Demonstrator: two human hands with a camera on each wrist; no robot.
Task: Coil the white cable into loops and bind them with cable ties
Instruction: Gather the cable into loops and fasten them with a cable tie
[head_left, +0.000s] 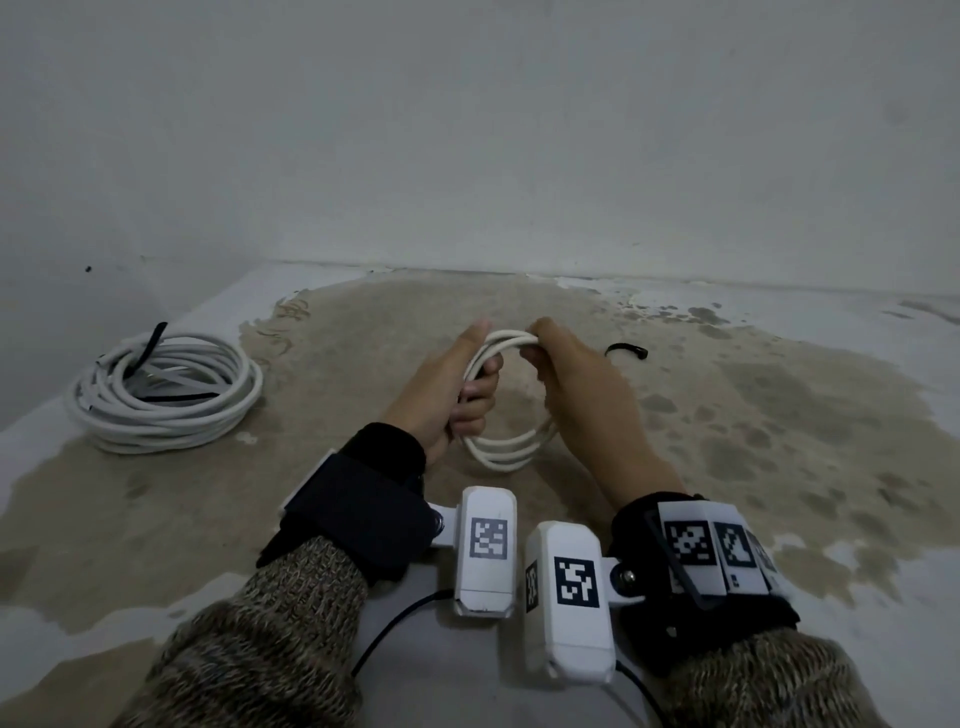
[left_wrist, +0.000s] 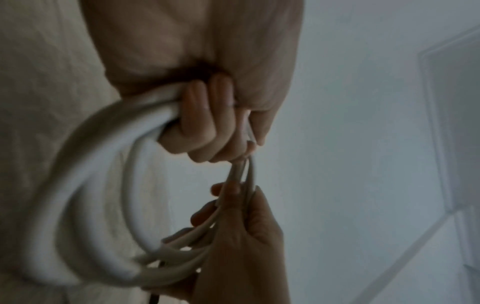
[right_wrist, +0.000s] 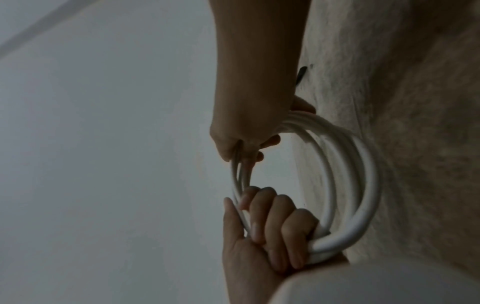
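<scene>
Wrist cameras (head_left: 485, 551): nearest, strapped on.
Left hand (head_left: 447, 384): fist clamps white cable (head_left: 511, 452), keeping loops gathered.
Right hand (head_left: 571, 374): pinches loops' top, steadying them.
Cable tie (head_left: 626, 351): floor, just beside.

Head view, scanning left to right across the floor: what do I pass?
Bound white coil lying on the floor → left hand → small white coil that both hands grip → right hand → loose black cable tie on the floor.
</scene>
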